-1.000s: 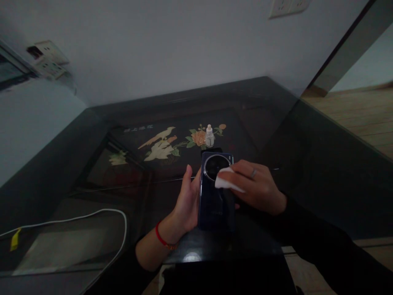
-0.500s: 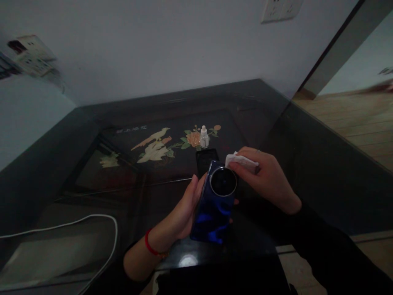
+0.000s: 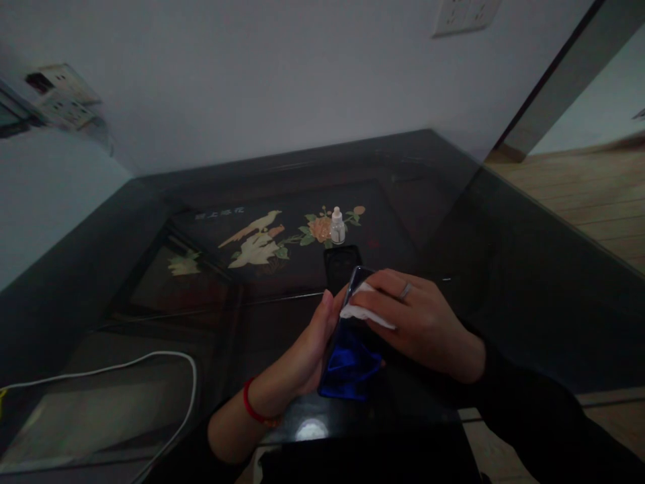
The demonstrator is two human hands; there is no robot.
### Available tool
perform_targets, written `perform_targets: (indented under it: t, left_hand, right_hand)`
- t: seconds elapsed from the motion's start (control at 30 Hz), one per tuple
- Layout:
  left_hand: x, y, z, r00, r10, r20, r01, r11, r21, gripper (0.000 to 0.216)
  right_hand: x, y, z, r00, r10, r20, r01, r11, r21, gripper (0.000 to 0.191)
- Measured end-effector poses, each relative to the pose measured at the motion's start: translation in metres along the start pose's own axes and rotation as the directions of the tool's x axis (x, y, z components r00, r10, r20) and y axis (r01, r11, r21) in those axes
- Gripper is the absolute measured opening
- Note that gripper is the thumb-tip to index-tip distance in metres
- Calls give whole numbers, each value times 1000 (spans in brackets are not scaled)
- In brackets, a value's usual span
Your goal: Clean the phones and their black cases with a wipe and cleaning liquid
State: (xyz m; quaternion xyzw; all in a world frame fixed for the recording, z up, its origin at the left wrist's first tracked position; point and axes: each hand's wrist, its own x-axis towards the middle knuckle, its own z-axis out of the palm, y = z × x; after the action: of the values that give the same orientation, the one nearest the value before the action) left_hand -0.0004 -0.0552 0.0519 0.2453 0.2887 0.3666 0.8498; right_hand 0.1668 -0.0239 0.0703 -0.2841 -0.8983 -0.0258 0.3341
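My left hand (image 3: 307, 349) grips a glossy dark blue phone (image 3: 350, 359) by its left edge, back side up, just above the dark glass table (image 3: 529, 282). My right hand (image 3: 420, 323), with a ring on one finger, presses a folded white wipe (image 3: 360, 308) onto the phone's upper part and covers the round camera area. A red string circles my left wrist. Both sleeves are black.
A small clear dropper bottle (image 3: 337, 227) stands beyond the phone on the bird-and-flower inlay. A flat black object (image 3: 341, 264) lies between the bottle and my hands. A white cable (image 3: 151, 363) loops at the left. Wall sockets (image 3: 463, 13) sit above; wooden floor lies at the right.
My right hand, which had lifted the wipe off the phone to the upper right, has come back down onto the camera area. The phone now tilts more on edge.
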Motion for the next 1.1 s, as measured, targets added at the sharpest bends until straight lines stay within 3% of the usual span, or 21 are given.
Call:
perform_targets:
  t: [0.1,0.33,0.57,0.8,0.93,1.1]
  left_hand:
    - [2,4,-1,999,43,-22,-44,998,-49,62]
    - [3,12,-10,989,138,-55,-146,972,-186,62]
    - [0,16,-10,992,103,68,-83,963,-256,63]
    - [1,5,-4,993,26,115,-8,988,-153,61]
    - [1,0,-1,994,-9,107,22,993,-113,61]
    - [4,-8,-2,999,-28,36,33,992,-121,61]
  right_hand:
    - [0,-1,-1,995,-76,59,79,996,-51,20]
    - [-4,9,-7,987,-77,138,84,996,-43,17]
    - [-5,20,-11,989,142,-26,-144,987,-75,17]
    - [-4,18,-5,960,258,-111,-266,962,-68,16]
    - [-2,14,-1,970,228,-84,-232,972,-45,17]
    - [-1,7,4,993,104,-63,-108,992,-66,21]
